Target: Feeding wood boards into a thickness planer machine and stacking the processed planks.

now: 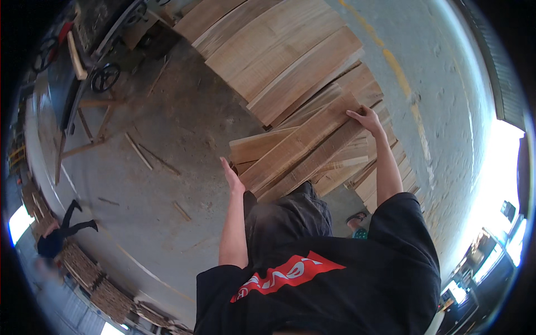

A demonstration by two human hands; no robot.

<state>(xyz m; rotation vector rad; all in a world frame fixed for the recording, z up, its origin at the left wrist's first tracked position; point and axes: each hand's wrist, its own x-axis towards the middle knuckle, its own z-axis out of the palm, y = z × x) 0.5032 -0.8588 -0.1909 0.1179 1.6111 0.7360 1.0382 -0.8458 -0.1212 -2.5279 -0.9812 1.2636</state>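
Two long wooden boards lie side by side slantwise in front of me: an upper wooden board (301, 143) and a darker lower board (315, 164). At their far right end my right hand (368, 119) is closed on the upper board, its thumb on the top face. My left hand (233, 180) is at the opposite end, palm against the board's end and thumb pointing up; its other fingers are mostly hidden. Beneath them, shorter loose boards (259, 146) stick out at an angle. Whether the lower board is also gripped cannot be made out.
A wide pile of planks (279, 47) spreads ahead, more planks (385, 181) at right. Wood strips (138, 151) litter the floor left. A machine with a black handwheel (105, 77) and a wooden trestle (92, 125) stand far left. Another person (53, 240) walks at lower left.
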